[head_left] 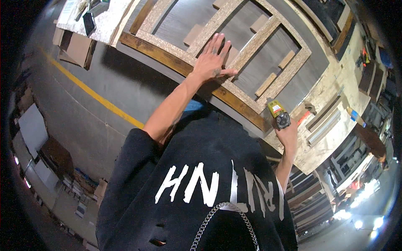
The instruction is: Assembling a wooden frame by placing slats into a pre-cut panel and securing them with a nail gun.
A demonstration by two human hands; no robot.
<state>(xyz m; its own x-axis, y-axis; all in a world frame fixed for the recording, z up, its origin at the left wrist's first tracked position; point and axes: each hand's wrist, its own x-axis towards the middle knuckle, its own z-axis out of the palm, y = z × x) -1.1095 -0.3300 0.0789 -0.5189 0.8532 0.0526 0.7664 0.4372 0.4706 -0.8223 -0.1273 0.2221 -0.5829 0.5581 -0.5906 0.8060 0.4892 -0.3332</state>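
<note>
A ladder-like frame of chipboard strips (163, 48) lies on a grey panel (319, 62), with a dark brown wood strip (234, 101) along its near edge. My left hand (208, 65) rests on the frame's near side, palm down and fingers spread, holding nothing. At the frame's near right corner, my right hand (288, 136) is wrapped round a yellow-and-black nail gun (276, 109). The nail gun's nose is hidden, so whether it touches the chipboard cannot be told. Small wood blocks (265, 84) sit against the inner edges of the frame.
Right of the nail gun, a hammer (309, 110) and several wood strips (323, 127) lie on a pale plywood top (307, 157). A cluttered white surface (109, 19) stands at the far left, above a cardboard box (76, 49). A yellow line (94, 96) crosses the floor.
</note>
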